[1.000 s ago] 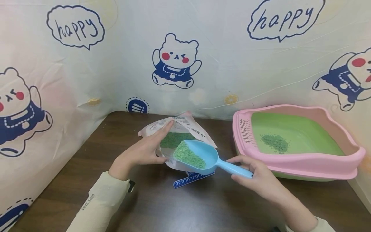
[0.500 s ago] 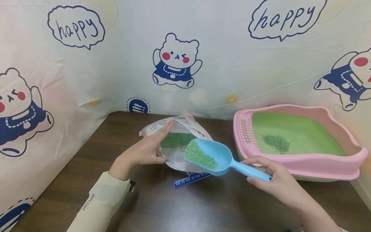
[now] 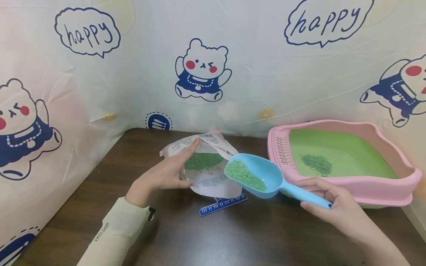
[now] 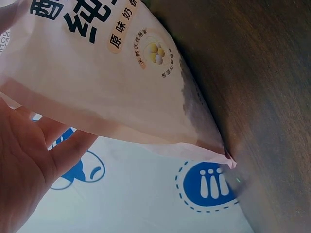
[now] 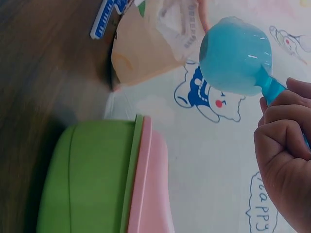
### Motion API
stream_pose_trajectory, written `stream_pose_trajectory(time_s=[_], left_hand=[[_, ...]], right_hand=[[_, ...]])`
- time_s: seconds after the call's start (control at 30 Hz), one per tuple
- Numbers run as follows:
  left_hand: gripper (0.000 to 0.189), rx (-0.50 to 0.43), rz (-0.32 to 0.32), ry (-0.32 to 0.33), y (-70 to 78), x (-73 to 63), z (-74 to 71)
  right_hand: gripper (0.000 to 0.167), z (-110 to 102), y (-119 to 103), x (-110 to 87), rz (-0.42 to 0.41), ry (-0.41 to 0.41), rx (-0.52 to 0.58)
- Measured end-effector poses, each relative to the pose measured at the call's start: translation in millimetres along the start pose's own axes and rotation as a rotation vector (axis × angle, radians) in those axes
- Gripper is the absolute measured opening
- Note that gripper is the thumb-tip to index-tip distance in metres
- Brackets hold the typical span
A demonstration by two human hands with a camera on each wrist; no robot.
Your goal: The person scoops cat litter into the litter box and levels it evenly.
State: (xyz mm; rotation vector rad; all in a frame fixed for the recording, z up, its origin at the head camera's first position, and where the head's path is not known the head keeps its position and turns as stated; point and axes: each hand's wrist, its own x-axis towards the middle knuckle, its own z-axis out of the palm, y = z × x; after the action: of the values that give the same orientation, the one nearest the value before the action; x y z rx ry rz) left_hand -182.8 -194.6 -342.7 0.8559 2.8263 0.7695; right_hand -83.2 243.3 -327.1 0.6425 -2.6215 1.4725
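Observation:
My right hand (image 3: 342, 207) grips the handle of a light blue scoop (image 3: 274, 177), which carries green cat litter pellets (image 3: 246, 175). The scoop hangs over the table, by the right side of a white and pink litter bag (image 3: 217, 183). Green pellets (image 3: 203, 161) also lie inside the open bag. My left hand (image 3: 163, 175) holds the bag's left side, its thumb and fingers spread wide around the mouth. In the left wrist view, some fingers (image 4: 70, 153) reach behind the bag's edge. The right wrist view shows the scoop's rounded underside (image 5: 235, 56).
A pink-rimmed green litter box (image 3: 346, 181) stands at the right, with a small patch of pellets (image 3: 316, 164) on its floor. A blue clip-like piece with a piano-key pattern (image 3: 223, 205) lies in front of the bag. A printed cloth (image 3: 253, 74) hangs behind the dark wooden table (image 3: 233, 236).
My right hand has moved the loaded scoop to the right, off the bag's mouth, toward the litter box. My left hand has stayed on the bag.

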Motion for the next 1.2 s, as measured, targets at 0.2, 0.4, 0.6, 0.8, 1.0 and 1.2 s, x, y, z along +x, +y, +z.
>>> stream_pose_trajectory(time_s=[0.2, 0.4, 0.6, 0.8, 1.0, 1.2], left_hand=[[0.121, -0.006, -0.005, 0.002, -0.4, 0.0, 1.1], [0.119, -0.007, -0.011, -0.017, -0.2, -0.8, 2.7], [0.117, 0.014, 0.010, -0.001, -0.1, 0.0, 1.8], [0.118, 0.016, 0.012, 0.002, -1.2, -0.8, 1.5], [0.118, 0.016, 0.023, 0.007, 0.4, -1.1, 0.2], [0.119, 0.011, 0.024, 0.010, -0.5, -1.3, 0.8]], right_hand=[[0.045, -13, 3, -5.5, 0.025, 0.000, -0.009], [0.045, -24, 10, -13.3, 0.090, 0.019, -0.060], [0.045, -34, 19, -17.0, 0.112, 0.052, -0.084], [0.049, -45, 26, -18.2, 0.098, 0.076, -0.017], [0.050, -57, 32, -21.8, 0.135, 0.143, -0.071], [0.049, -68, 39, -24.9, 0.158, 0.191, -0.061]])
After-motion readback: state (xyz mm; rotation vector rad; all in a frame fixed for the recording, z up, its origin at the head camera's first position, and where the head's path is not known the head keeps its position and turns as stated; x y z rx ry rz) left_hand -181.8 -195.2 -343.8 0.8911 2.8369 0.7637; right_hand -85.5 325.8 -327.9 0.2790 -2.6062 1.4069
